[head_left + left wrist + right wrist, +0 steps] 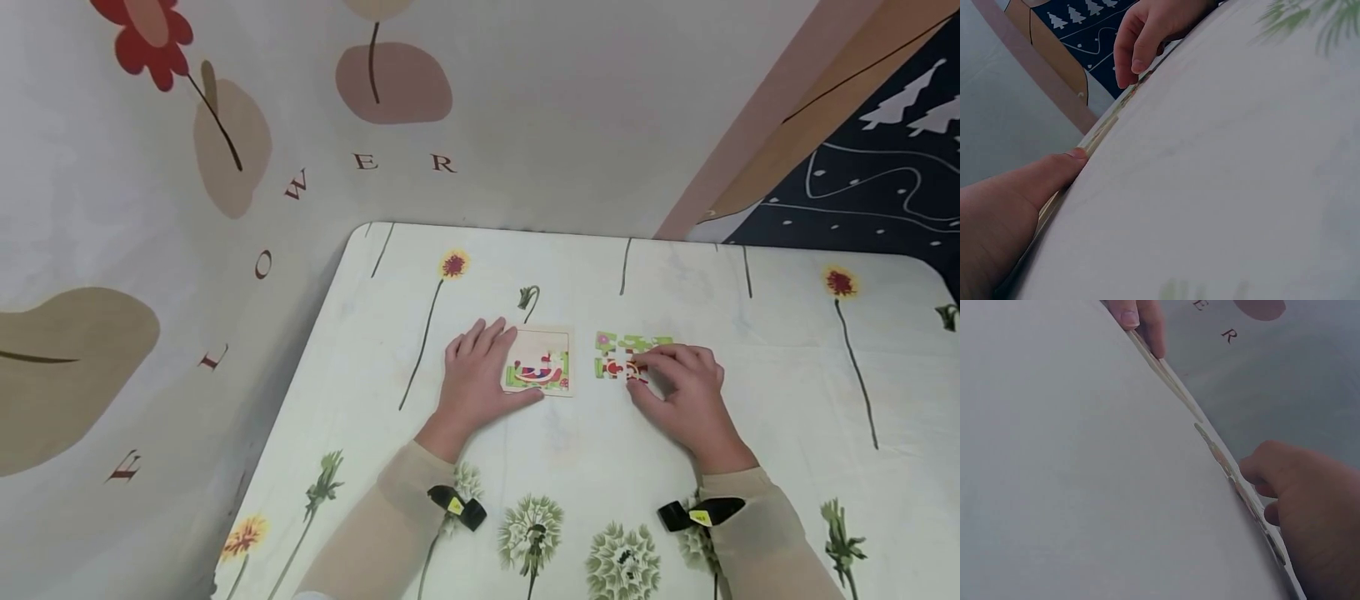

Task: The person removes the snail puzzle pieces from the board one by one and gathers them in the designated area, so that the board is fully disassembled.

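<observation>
A square jigsaw puzzle board (543, 342) lies on the table; its lower part holds pieces with a colourful picture, while its upper part is bare. My left hand (480, 371) rests at the board's left side with fingers straight and the thumb along its lower edge. To the right lie several loose puzzle pieces (606, 342), green, red and white. Over them my right hand (682, 392) bends, thumb and index finger at either side of a small red-and-white puzzle piece (636, 371). The palm hides some pieces. In the right wrist view the loose pieces (1216, 450) appear edge-on.
A white tablecloth with printed flowers covers the table (780, 375). Behind and to the left rises a pale wall covering (540, 150) with letters and flower shapes. A dark panel with white trees (862, 183) stands at the back right.
</observation>
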Action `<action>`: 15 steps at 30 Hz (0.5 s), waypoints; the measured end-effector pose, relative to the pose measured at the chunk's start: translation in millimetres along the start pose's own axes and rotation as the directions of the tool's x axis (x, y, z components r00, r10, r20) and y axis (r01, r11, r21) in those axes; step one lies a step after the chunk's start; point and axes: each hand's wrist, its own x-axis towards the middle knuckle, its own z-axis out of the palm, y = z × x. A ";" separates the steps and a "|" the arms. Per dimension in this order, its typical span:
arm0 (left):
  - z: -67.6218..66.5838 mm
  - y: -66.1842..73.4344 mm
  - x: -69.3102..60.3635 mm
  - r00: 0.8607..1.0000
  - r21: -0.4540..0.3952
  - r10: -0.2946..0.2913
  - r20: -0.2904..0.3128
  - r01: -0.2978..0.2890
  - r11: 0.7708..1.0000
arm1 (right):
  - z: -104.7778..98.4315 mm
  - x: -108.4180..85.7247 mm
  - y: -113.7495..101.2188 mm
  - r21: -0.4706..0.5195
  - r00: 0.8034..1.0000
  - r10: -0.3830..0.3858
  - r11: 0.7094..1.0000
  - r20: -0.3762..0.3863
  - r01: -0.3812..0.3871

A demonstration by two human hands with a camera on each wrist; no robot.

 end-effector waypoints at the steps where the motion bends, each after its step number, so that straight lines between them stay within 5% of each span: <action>1: -0.1 0.0 -0.1 1.000 0.000 0.002 -0.001 -0.002 1.000 | 0.6 0.3 -0.4 0.004 1.000 -0.004 1.000 -0.003 0.004; 15: 0.9 -0.1 0.1 1.000 0.011 0.000 -0.008 0.000 1.000 | 31.7 12.4 -28.1 -0.068 0.991 -0.111 0.991 0.071 0.116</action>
